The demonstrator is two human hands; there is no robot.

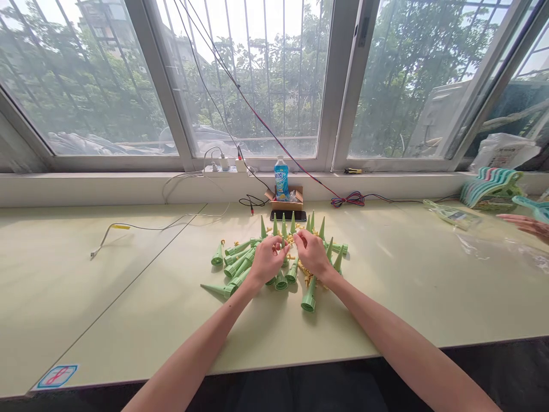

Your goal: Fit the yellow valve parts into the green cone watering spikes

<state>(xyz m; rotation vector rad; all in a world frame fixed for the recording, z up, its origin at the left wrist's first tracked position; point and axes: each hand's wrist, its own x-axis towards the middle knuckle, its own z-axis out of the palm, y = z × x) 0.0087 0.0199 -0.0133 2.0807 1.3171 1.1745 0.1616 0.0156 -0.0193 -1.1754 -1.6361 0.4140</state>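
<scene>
My left hand (270, 257) is closed around a green plastic watering spike (283, 242), whose tip shows between thumb and fingers. Just to the right, my right hand (312, 250) has its fingertips pinched together; what sits in them is too small to make out. Both hands are over a heap of green spikes with threaded round bases. Some stand point-up in a row behind the hands, and others lie on their sides, such as the spike (309, 296) in front. Small yellow valve pieces (307, 273) lie among them, partly hidden by my right hand.
Behind the heap lie a black phone (288, 216) and a small carton (281, 205) with a blue bottle (281, 178). Cables (348, 199) run along the back. At right, another person's hand (528, 224) is near hangers (491, 186) and clear plastic bags.
</scene>
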